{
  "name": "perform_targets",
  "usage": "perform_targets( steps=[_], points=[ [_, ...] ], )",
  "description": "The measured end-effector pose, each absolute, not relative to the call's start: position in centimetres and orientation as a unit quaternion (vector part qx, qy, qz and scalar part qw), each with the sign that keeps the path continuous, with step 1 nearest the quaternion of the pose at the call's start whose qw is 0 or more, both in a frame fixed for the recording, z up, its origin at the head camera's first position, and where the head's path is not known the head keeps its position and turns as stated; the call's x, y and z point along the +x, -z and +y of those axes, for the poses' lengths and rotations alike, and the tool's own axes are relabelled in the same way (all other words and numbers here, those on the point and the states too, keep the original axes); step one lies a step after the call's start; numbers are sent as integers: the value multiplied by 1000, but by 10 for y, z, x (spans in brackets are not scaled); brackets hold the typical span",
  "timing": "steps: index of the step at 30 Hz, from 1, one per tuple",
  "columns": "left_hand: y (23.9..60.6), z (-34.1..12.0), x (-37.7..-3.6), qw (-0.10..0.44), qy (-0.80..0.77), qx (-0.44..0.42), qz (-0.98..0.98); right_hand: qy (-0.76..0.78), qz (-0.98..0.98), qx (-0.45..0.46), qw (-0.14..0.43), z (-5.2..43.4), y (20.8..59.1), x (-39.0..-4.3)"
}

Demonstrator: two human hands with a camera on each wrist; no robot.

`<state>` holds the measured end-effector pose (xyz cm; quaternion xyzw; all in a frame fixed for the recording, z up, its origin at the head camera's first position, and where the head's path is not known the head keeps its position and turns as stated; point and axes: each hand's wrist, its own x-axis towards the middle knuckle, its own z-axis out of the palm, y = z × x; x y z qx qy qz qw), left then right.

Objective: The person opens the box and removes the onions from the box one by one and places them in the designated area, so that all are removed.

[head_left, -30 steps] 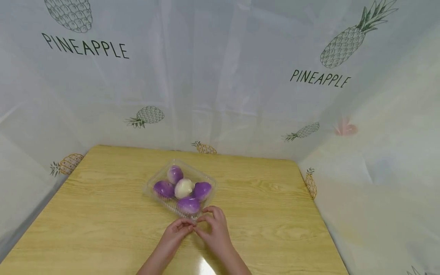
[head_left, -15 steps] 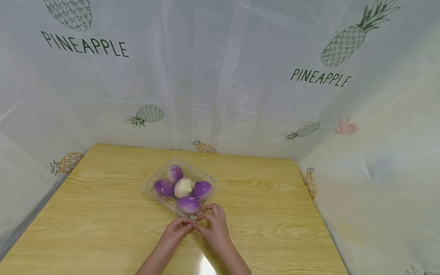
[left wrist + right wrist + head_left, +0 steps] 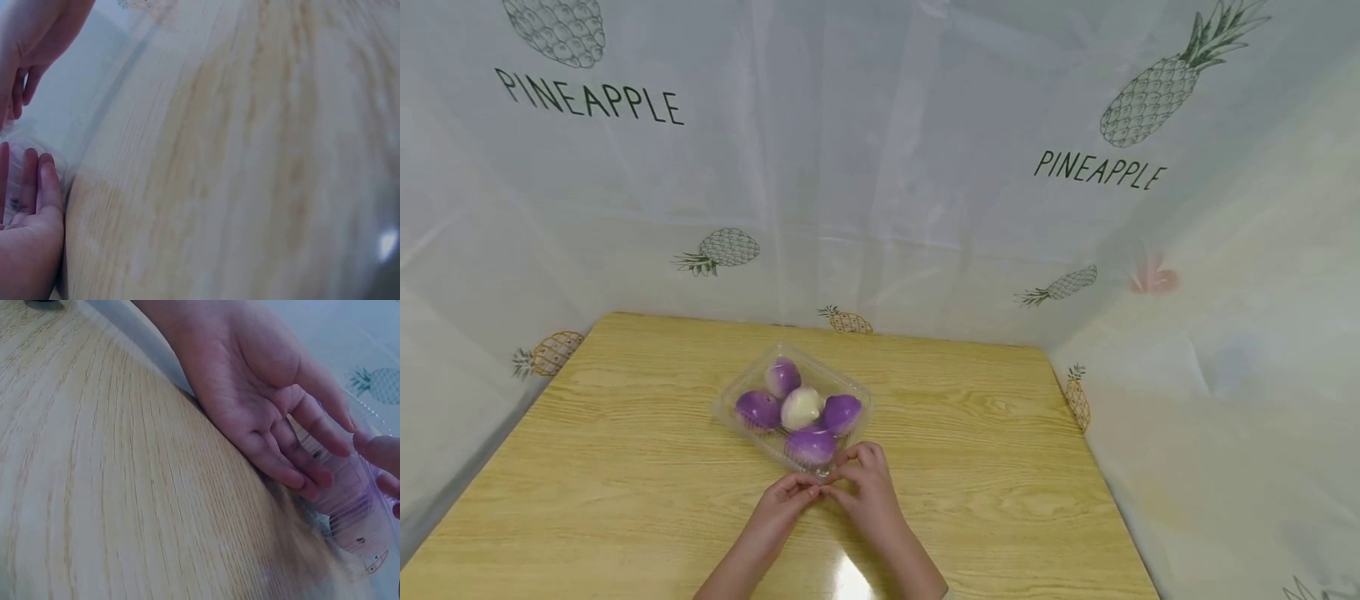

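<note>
A clear plastic clamshell box (image 3: 747,368) stands turned cornerwise on the wooden table. Several round purple-and-white pieces, one mostly white (image 3: 802,408), show through its plastic. At the near corner my left hand (image 3: 781,506) pinches the rim between thumb and fingers. Beside it, my right hand (image 3: 868,496) has thumb and index finger on the same corner, while its other fingers lie along the box's right side. In the right wrist view, ribbed plastic of the box shows behind the fingers. Whether the lid is fastened at that corner cannot be told.
The wood-grained table (image 3: 970,467) spreads to both sides of the box. A pale curtain (image 3: 887,167) printed with pineapples hangs behind the table and along its sides. Light glares off the tabletop near the front edge.
Both hands stay at the box's near corner. The right hand's fingers shift very slightly away from the body; the box keeps its place.
</note>
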<state>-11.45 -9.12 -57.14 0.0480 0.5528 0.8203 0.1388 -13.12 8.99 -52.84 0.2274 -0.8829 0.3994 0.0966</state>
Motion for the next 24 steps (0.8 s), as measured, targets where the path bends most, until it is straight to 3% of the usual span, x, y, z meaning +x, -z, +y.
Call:
perform_targets(
  steps=[24],
  points=[
    [573,-89,-114,127,-832,33,539,-415,-853,297,111,90,530,-129]
  ],
)
